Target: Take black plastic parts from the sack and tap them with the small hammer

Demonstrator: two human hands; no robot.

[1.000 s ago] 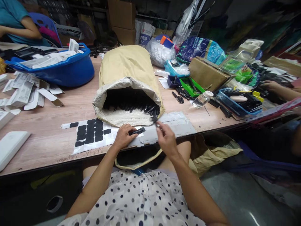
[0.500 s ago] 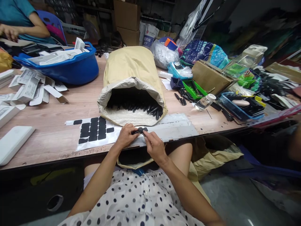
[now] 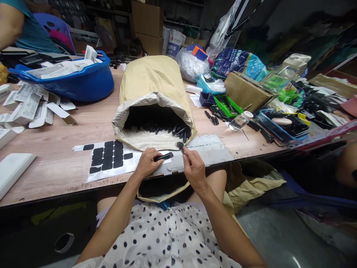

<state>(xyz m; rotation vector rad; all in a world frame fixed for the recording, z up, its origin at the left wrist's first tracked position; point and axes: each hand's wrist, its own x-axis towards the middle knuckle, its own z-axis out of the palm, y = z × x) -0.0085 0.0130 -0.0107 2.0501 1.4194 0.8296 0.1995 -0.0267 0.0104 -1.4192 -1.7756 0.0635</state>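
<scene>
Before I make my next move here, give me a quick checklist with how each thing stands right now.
1. Left hand has a grip on the black piece: ok.
2. Right hand holds the round-headed tool: ok.
3. Tool head apart from the black piece: ok, a gap shows.
4. Tool head clear of the sack: cannot tell, they overlap in view.
5. Sack mouth open: ok.
6. Sack's depths visible: not ok, too dark.
</scene>
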